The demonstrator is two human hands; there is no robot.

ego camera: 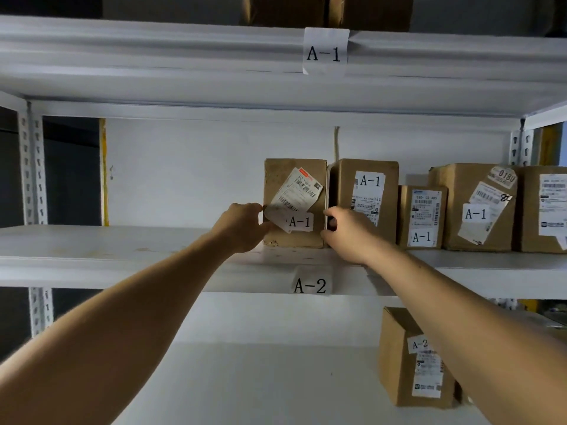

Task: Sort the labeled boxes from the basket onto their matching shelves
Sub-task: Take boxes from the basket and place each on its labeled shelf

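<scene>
A brown cardboard box [294, 237] marked A-1 stands upright on the shelf under the A-1 tag [324, 52]. My left hand [242, 227] grips its left edge, fingers curled at the peeling shipping label. My right hand [346, 233] grips its right edge, thumb at the front corner, in the narrow gap beside a second A-1 box [363, 170]. To the right stand further A-1 boxes, a small one [422, 216] and a larger one [478, 207]. The basket is out of view.
The shelf board [107, 243] left of the held box is bare. An A-2 tag [310, 285] hangs on its front rail. Below, an A-2 box [408, 357] stands at the right, partly behind my right forearm. Dark boxes sit on the top level.
</scene>
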